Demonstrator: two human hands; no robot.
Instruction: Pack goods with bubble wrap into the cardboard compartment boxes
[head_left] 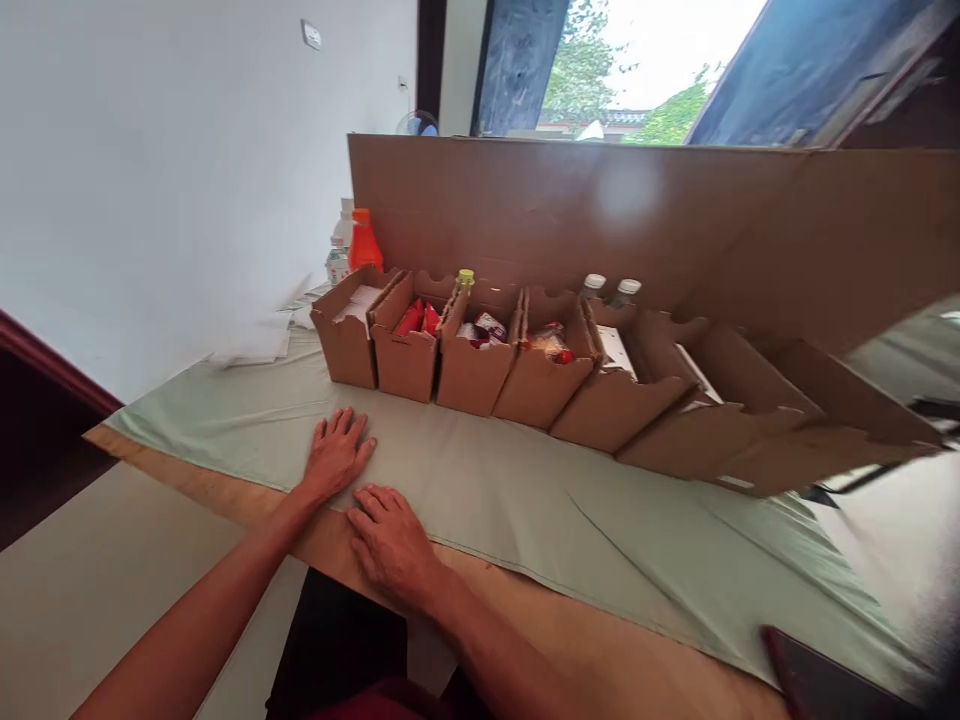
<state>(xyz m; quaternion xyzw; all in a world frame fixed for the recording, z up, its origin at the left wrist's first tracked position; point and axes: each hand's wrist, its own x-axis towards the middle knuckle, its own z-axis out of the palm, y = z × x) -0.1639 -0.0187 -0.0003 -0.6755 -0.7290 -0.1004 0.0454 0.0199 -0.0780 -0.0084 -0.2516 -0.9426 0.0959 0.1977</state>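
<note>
My left hand [335,457] lies flat on the pale green cloth [480,480], fingers stretched toward the boxes and holding nothing. Closer to me, my right hand [391,540] rests at the cloth's front edge, its fingers loosely apart and no object under them that I can see. Beyond the hands stands a row of several open cardboard boxes. The leftmost box [351,355] has white contents, and the second box [405,368] holds red packets [420,318]. Wrapped packets [486,330] sit in the third box [471,378]; more packets [549,342] show in the fourth.
A tall cardboard panel [525,210] rises behind the row. Bottles stand behind the boxes, including an orange one [364,243] at the left and white-capped ones [594,284]. White sheets [255,342] lie by the wall. A dark phone-like object [832,680] is at the front right.
</note>
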